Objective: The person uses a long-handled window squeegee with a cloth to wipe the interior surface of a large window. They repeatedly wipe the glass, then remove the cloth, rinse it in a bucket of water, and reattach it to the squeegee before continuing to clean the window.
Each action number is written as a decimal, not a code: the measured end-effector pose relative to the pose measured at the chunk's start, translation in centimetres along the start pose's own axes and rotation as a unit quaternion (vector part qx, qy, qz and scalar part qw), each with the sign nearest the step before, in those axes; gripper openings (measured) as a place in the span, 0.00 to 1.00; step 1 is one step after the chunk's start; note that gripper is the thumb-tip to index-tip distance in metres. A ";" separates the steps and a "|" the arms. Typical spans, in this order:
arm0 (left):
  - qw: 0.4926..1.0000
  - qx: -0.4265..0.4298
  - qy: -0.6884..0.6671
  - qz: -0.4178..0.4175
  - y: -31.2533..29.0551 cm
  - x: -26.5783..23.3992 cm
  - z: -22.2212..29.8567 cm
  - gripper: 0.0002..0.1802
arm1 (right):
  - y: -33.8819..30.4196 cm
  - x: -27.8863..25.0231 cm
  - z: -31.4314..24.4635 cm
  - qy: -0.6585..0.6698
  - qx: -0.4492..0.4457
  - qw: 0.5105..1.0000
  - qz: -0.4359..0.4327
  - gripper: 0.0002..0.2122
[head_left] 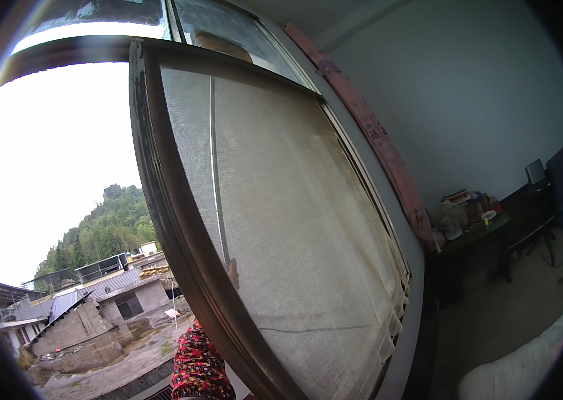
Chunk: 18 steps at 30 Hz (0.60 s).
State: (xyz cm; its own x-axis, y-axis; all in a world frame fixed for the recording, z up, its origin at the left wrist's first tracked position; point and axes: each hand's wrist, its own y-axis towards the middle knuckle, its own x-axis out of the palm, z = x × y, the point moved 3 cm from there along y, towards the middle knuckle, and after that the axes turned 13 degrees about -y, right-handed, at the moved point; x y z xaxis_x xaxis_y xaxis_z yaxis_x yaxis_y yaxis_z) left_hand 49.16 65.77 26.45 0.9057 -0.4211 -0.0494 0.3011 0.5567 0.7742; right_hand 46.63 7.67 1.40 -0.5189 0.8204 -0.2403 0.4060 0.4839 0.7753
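Note:
A sliding window sash (181,220) with a dark brown frame fills the middle, its pane (288,200) hazy with dirt. An arm in a red and black floral sleeve (200,367), which looks to be my left, rises from the lower edge and reaches out through the open left side of the window. Behind the pane, my left hand (233,273) shows faintly near the frame; its fingers are too blurred to read. A thin pale upright line (214,167) runs down the glass to this hand; whether the hand holds it I cannot tell. My right hand is out of view.
Outside on the left are grey buildings (128,300) and a wooded hill (105,230). A pink curtain (375,133) hangs gathered right of the window. Farther right stand a cluttered desk (475,233) and a chair (541,180); pale bedding (521,360) lies at the lower right.

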 end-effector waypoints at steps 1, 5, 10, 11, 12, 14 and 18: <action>1.000 0.002 0.024 0.007 -0.4 -0.3 -1.2 0.17 | 0.0 0.2 0.0 0.001 -0.001 1.000 -0.001 0.09; 1.000 0.010 0.000 -0.002 -2.2 -0.9 -4.4 0.17 | -0.3 0.5 -0.2 0.003 -0.002 1.000 -0.002 0.08; 0.998 -0.016 -0.057 -0.015 -4.9 -0.5 -5.5 0.16 | -0.9 0.3 -0.7 -0.002 -0.002 1.000 0.003 0.07; 0.997 -0.019 -0.068 -0.018 -5.5 -0.4 -5.6 0.16 | -1.1 0.4 -0.7 -0.004 0.000 1.000 0.004 0.07; 0.996 -0.023 -0.079 -0.020 -6.2 -0.4 -5.7 0.16 | -1.2 0.3 -0.9 -0.005 0.000 1.000 0.004 0.07; 0.994 -0.030 -0.101 -0.023 -7.6 -0.4 -6.2 0.16 | -1.6 0.3 -1.0 -0.007 0.003 1.000 0.004 0.07; 0.987 -0.040 -0.150 -0.031 -11.0 -0.6 -7.3 0.16 | -2.2 0.4 -1.4 -0.007 0.004 1.000 0.005 0.06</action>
State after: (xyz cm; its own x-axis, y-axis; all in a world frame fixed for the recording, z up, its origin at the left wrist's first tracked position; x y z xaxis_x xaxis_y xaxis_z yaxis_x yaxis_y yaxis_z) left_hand 47.54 65.16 13.38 0.7598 -0.6418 0.1035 0.3856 0.5731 0.7231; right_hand 44.44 6.49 0.44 -0.5034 0.8299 -0.2404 0.4169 0.4770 0.7737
